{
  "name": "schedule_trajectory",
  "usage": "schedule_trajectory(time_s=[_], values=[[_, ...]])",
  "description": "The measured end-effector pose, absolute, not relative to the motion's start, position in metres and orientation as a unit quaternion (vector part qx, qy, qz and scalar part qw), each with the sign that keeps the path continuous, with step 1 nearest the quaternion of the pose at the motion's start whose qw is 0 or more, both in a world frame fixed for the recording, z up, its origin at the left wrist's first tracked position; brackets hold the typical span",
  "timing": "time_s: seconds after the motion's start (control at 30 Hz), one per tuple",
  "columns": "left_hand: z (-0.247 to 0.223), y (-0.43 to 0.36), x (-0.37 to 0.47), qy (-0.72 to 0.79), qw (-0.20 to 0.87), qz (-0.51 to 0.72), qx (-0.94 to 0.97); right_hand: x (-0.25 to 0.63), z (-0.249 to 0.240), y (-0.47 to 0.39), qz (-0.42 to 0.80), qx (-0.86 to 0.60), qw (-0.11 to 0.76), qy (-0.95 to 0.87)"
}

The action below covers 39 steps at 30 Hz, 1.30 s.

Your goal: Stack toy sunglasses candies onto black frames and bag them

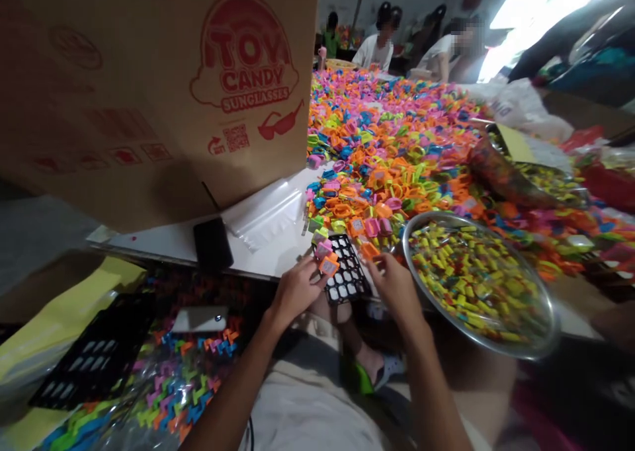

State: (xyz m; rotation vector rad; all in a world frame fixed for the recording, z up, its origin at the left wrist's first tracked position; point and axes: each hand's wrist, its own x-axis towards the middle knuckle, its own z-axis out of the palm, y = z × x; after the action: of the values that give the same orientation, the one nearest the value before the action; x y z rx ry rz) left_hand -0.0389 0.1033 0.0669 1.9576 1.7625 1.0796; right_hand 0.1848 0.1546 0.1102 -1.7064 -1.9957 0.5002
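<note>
My left hand (297, 289) is closed on an orange plastic toy watch (329, 264) with a pale square face. A pink toy watch (324, 248) and a yellow-green one (320, 235) line up just beyond it, by the same fingers. Under and between the hands lies a black grid tray (353, 276) with rows of white squares. To the tray's right, my right hand (394, 282) has its fingertips curled at another orange toy watch (368, 250); the grip is partly hidden.
A cardboard carton (163, 94) rises at left. A metal basin (550, 315) of yellow wrapped pieces stands at right. Colourful toys (391, 147) heap across the table. Below left are a phone (213, 245), black trays (99, 348) and bagged plastic parts (173, 391). People (374, 51) sit beyond.
</note>
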Motion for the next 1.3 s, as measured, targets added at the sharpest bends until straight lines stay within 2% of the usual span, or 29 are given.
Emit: schedule_trajectory(time_s=[0.1, 0.23, 0.3, 0.37, 0.43, 0.53, 0.6, 0.77, 0.93, 1.3], values=[[0.060, 0.110, -0.031, 0.619, 0.150, 0.377, 0.672, 0.199, 0.102, 0.158, 0.111, -0.663, 0.218, -0.708], [0.055, 0.116, -0.031, 0.618, 0.122, 0.339, 0.699, 0.199, 0.094, 0.150, 0.118, -0.664, 0.212, -0.707], [0.055, 0.118, -0.033, 0.613, 0.106, 0.317, 0.716, 0.198, 0.095, 0.142, 0.147, -0.665, 0.247, -0.689], [0.056, 0.118, -0.035, 0.608, 0.109, 0.306, 0.725, 0.194, 0.097, 0.133, 0.226, -0.644, 0.323, -0.655], [0.056, 0.120, -0.038, 0.604, 0.124, 0.309, 0.724, 0.185, 0.099, 0.124, 0.357, -0.599, 0.373, -0.613], [0.054, 0.122, -0.040, 0.591, 0.149, 0.316, 0.727, 0.168, 0.098, 0.115, 0.533, -0.541, 0.336, -0.557], [0.053, 0.123, -0.041, 0.581, 0.154, 0.318, 0.734, 0.161, 0.097, 0.114, 0.570, -0.532, 0.313, -0.542], [0.047, 0.126, -0.043, 0.554, 0.158, 0.330, 0.748, 0.159, 0.101, 0.122, 0.447, -0.523, 0.298, -0.662], [0.040, 0.128, -0.046, 0.549, 0.156, 0.330, 0.752, 0.152, 0.111, 0.125, 0.356, -0.518, 0.213, -0.748], [0.041, 0.129, -0.048, 0.545, 0.154, 0.329, 0.756, 0.151, 0.110, 0.121, 0.350, -0.507, 0.158, -0.771]])
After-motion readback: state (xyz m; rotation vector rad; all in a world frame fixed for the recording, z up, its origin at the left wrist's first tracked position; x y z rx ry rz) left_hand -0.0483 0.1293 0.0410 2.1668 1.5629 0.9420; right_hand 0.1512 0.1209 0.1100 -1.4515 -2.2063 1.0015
